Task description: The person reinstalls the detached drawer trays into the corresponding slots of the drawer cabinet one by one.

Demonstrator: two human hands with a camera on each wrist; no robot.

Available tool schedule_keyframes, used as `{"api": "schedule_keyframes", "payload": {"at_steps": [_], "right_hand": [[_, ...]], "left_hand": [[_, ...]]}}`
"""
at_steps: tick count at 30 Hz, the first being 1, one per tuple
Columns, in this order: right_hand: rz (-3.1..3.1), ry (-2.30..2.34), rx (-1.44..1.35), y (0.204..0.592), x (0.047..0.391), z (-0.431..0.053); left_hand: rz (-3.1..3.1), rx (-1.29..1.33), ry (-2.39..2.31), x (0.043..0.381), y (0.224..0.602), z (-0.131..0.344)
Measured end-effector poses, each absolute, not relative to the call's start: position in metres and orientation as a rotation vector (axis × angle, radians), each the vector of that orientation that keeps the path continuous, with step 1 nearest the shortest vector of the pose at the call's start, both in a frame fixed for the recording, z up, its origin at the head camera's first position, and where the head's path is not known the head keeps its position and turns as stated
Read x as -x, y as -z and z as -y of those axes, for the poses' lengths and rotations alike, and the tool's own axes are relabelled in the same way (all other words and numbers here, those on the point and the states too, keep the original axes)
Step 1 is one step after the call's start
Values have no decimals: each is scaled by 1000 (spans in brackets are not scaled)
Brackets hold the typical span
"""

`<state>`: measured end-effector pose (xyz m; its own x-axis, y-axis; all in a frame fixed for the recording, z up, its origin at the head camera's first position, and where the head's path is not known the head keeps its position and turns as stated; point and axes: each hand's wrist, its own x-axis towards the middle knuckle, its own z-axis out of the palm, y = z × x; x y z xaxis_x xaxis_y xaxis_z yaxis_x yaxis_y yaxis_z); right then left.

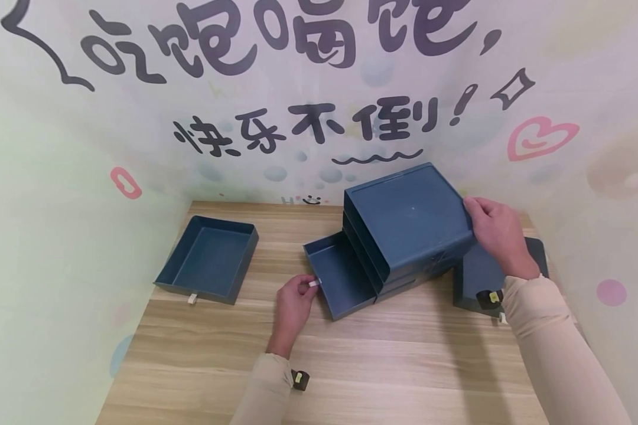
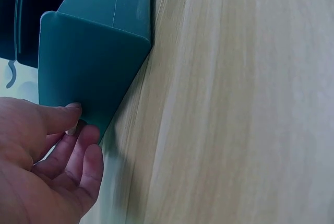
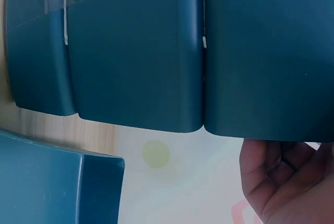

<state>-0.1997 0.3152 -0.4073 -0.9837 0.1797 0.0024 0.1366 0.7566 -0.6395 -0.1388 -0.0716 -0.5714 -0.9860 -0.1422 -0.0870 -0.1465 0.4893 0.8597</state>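
A dark blue drawer cabinet (image 1: 412,215) stands at an angle, with a drawer (image 1: 342,277) pulled partway out of its lowest slot. My left hand (image 1: 292,307) pinches the small white tab (image 1: 314,283) on that drawer's front between thumb and fingers. In the left wrist view, the drawer front (image 2: 88,62) is close beside the fingertips, and the hand covers most of the tab. My right hand (image 1: 497,230) grips the cabinet's far right top edge. The right wrist view shows its curled fingers (image 3: 255,166) against the cabinet side (image 3: 266,62).
On the left of the wooden table (image 1: 361,366) lies a separate blue drawer (image 1: 212,257) with a white tab. Another blue drawer (image 1: 473,277) sits right of the cabinet, partly hidden by my right arm. A printed wall (image 1: 276,171) rises behind the table.
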Motion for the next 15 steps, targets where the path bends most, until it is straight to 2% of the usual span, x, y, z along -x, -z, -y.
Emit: {"api": "schedule_keyframes", "payload": {"at_steps": [15], "right_hand": [[2875, -1045, 246, 408, 199, -316]], "left_hand": [[-2673, 269, -1569, 141, 567, 65]]}}
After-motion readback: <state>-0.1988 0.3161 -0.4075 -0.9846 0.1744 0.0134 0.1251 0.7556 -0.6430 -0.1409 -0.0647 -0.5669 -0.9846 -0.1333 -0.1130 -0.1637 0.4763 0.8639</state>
